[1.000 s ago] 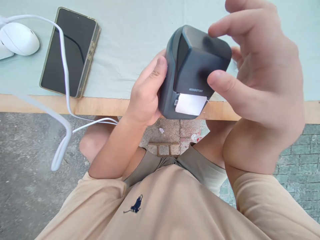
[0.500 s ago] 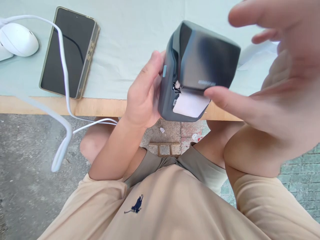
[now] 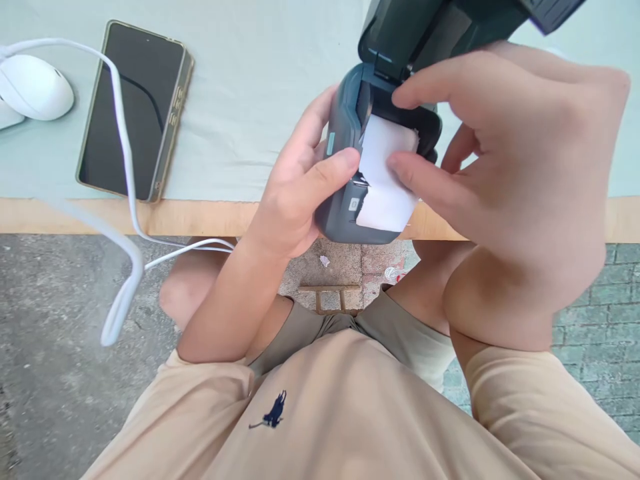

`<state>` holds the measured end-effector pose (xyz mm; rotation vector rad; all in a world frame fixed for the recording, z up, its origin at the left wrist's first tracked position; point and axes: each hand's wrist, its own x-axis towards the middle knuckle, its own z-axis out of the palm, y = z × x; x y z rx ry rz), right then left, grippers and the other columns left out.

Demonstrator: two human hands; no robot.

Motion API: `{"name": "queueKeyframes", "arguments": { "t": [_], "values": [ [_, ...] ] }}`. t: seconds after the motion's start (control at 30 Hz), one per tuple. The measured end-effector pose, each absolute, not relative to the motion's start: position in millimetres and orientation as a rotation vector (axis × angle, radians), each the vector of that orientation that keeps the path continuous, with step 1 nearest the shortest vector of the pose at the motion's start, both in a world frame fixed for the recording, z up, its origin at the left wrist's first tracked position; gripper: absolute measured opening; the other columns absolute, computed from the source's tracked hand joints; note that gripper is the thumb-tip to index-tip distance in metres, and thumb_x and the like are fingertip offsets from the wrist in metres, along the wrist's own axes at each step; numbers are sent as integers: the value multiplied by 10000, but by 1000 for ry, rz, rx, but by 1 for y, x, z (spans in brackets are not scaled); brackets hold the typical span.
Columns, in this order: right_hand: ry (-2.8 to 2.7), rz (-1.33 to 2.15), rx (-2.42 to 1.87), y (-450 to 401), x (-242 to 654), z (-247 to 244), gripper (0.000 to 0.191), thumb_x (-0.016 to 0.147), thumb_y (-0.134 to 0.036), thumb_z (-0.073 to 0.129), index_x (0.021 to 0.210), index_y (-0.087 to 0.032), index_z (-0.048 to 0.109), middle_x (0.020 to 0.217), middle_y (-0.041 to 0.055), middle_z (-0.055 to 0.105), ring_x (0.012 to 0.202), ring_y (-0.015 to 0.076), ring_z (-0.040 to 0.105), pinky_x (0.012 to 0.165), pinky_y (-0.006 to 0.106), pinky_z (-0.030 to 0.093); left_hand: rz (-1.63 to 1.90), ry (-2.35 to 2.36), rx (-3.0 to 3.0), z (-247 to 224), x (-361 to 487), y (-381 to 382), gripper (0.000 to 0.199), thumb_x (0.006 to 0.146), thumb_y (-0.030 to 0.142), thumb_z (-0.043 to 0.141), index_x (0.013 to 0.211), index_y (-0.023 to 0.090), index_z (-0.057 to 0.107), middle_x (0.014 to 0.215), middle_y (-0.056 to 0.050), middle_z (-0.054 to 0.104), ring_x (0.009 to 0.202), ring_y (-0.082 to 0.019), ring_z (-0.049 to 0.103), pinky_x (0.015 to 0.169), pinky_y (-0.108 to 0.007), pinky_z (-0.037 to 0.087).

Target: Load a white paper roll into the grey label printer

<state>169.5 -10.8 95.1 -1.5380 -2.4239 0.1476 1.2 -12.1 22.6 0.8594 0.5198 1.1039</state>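
Note:
My left hand (image 3: 295,187) is closed around the left side of a dark label printer (image 3: 333,223), its thumb on the front edge. The printer's lid (image 3: 450,30) is swung up and back, partly cut off by the top of the view. Inside the compartment lies a white paper roll (image 3: 383,143), with a loose end of paper hanging down over the front. My right hand (image 3: 515,153) reaches in from the right with fingers apart. Its thumb tip touches the paper's right side, and the index fingertip is at the compartment just above the roll.
A phone (image 3: 133,110) in a clear case lies on the pale cloth (image 3: 245,87) to the left. Beside it are a white rounded object (image 3: 37,87) and a white cable (image 3: 123,127) hanging over the wooden table edge (image 3: 215,217). Below are my legs and the pavement.
The printer's lid has opened upward, baring the paper roll. My right hand has moved left and into the compartment. My left thumb has shifted onto the printer's front edge.

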Motion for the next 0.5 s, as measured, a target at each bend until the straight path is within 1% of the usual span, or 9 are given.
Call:
{"name": "queueKeyframes", "arguments": {
  "t": [0.07, 0.13, 0.23, 0.3, 0.37, 0.43, 0.5],
  "values": [
    [-2418, 198, -1623, -9, 167, 93, 254, 784, -362, 550, 1034, -317, 557, 927, -40, 596, 668, 101, 468, 610, 300, 305, 1092, 549, 876, 23, 1, -12, 427, 777, 346, 567, 1187, 272, 473, 1131, -18, 607, 997, -207, 628, 774, -330, 519],
    [-2406, 239, -1693, -7, 166, 90, 281, 774, -381, 556, 1053, -340, 555, 906, -40, 599, 656, 102, 460, 614, 301, 301, 1086, 598, 867, 22, 2, -11, 443, 777, 361, 565, 1201, 284, 462, 1141, -10, 608, 1027, -226, 621, 767, -336, 524],
    [-2451, 324, -1784, -4, 168, 87, 331, 769, -433, 546, 1096, -377, 542, 820, -28, 595, 619, 111, 446, 620, 316, 315, 1096, 545, 885, 18, 2, -10, 436, 733, 398, 613, 1147, 315, 506, 1136, -12, 623, 1090, -257, 589, 762, -336, 530],
    [-2470, 339, -1776, -3, 169, 88, 295, 751, -438, 564, 1037, -362, 567, 749, -28, 581, 586, 105, 424, 601, 318, 315, 1104, 522, 878, 17, 2, -10, 430, 732, 393, 618, 1140, 316, 507, 1113, -19, 630, 1115, -262, 574, 765, -340, 535],
    [-2377, 385, -1657, -5, 169, 91, 257, 713, -382, 619, 962, -322, 594, 771, -44, 595, 583, 83, 431, 556, 304, 319, 1104, 562, 831, 19, 2, -11, 409, 778, 353, 575, 1171, 291, 480, 1118, -11, 616, 1141, -251, 572, 808, -346, 536],
    [-2216, 457, -1528, -6, 166, 94, 229, 710, -308, 620, 937, -287, 595, 871, -71, 616, 677, 80, 523, 496, 262, 324, 1117, 570, 779, 22, 2, -12, 354, 821, 326, 534, 1165, 267, 472, 1132, -4, 603, 1163, -237, 572, 854, -344, 531],
    [-1970, 396, -1544, -4, 163, 95, 223, 785, -318, 518, 996, -268, 569, 989, -86, 595, 872, 95, 583, 440, 197, 338, 1138, 570, 750, 26, 1, -12, 241, 855, 335, 491, 1072, 237, 525, 1104, -12, 616, 1182, -230, 562, 882, -326, 525]
  ]
}}
